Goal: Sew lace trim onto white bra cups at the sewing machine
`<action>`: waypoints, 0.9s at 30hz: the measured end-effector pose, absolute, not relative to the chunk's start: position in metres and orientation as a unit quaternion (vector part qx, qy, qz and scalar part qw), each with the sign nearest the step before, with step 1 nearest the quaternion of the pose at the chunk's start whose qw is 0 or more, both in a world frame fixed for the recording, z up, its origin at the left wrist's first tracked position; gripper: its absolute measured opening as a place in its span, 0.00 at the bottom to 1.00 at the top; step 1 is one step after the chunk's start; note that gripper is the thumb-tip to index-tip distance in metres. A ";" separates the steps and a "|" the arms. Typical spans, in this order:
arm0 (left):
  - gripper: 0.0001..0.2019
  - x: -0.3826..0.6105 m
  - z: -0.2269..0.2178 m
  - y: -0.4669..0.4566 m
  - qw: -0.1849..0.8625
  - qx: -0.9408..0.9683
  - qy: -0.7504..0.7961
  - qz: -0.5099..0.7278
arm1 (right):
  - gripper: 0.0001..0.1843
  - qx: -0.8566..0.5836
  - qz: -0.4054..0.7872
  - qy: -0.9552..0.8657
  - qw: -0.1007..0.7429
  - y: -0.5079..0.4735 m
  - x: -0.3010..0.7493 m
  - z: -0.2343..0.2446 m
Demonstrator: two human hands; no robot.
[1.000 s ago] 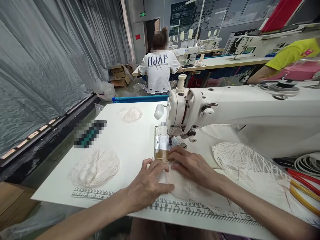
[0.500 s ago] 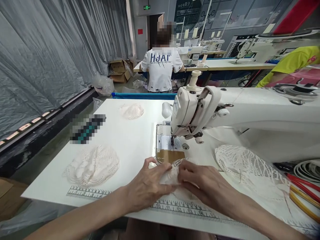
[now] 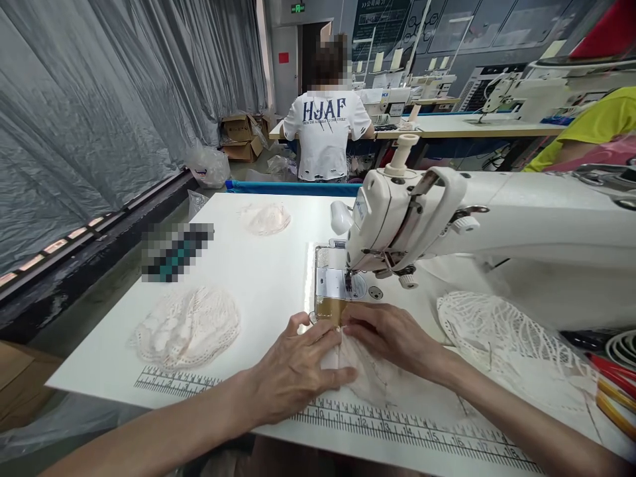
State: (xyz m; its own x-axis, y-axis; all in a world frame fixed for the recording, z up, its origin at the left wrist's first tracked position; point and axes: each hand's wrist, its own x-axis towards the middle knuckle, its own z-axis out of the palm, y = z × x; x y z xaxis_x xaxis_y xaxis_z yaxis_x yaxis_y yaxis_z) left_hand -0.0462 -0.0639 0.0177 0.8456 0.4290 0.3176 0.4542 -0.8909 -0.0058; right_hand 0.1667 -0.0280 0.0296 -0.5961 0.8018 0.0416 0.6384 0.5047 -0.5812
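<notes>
Both hands work at a piece of thin white lace fabric [image 3: 365,371] lying in front of the sewing machine [image 3: 397,218]. My left hand [image 3: 298,371] presses the fabric's left edge, its fingers closed on it and its thumb stretched along the cloth. With the fingertips pinched together, my right hand [image 3: 392,334] grips the upper edge of the fabric, just short of the brass-coloured plate [image 3: 328,310]. The presser foot [image 3: 348,279] stands behind the hands, apart from the cloth. The fabric's far edge is partly hidden under my fingers.
A lace piece [image 3: 186,328] lies at the left, a smaller one [image 3: 268,218] farther back. More lace [image 3: 501,331] rests under the machine arm, near red and yellow handles [image 3: 616,391]. A printed ruler [image 3: 397,424] runs along the front edge. A person [image 3: 325,129] sits ahead.
My right hand has moved up and slightly left to the fabric's upper edge, and more of the cloth lies spread below it. My left hand stays nearly in place. The view has shifted slightly.
</notes>
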 end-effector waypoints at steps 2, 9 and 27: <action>0.19 -0.047 0.017 -0.065 0.040 -0.958 -0.241 -0.148 | 0.11 -0.420 0.256 -0.857 0.154 -0.027 0.166 0.028; 0.21 -0.046 0.017 -0.070 0.042 -0.953 -0.262 -0.144 | 0.08 -0.447 0.203 -0.861 0.133 -0.024 0.167 0.027; 0.15 -0.046 0.020 -0.065 0.031 -0.959 -0.236 -0.152 | 0.12 -0.400 -0.030 -0.882 0.247 -0.047 0.171 0.025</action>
State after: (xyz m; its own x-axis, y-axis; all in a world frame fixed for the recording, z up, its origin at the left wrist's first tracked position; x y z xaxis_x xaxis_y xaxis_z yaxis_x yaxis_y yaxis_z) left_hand -0.0457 -0.0649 0.0204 0.8429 0.4429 0.3055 0.4616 -0.8870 0.0124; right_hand 0.1715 -0.0466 0.0248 -0.5574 0.6910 0.4602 0.7211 0.6776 -0.1441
